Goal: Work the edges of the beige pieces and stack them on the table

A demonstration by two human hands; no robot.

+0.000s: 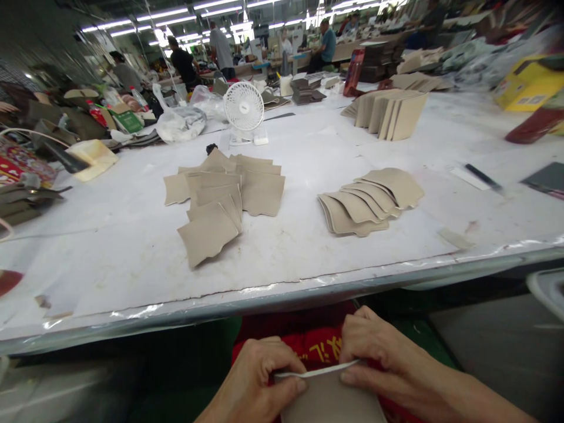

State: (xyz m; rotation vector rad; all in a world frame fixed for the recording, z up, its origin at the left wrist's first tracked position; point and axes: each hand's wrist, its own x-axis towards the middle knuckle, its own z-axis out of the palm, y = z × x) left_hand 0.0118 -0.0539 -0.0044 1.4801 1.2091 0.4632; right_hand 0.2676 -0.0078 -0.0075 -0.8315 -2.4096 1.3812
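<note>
Below the table's front edge, over a red cloth with yellow lettering [324,351], a flat beige piece [332,399] that looks like leather is pinched between both hands. My left hand [264,376] grips its upper left edge, thumb on the near face. At the upper right edge, my right hand [374,352] pinches it the same way. A pale strip runs along the top edge between the thumbs. The lower part of the piece is cut off by the frame. Similar beige pieces lie on the table in a loose pile [215,197] and a fanned stack [370,200].
A white table [286,252] spans the view. On it stand a small white fan [244,108], upright beige pieces [390,111], a yellow box [531,82] and a dark pen-like tool [482,175]. Plastic bags [180,120] lie behind. Several people are in the background.
</note>
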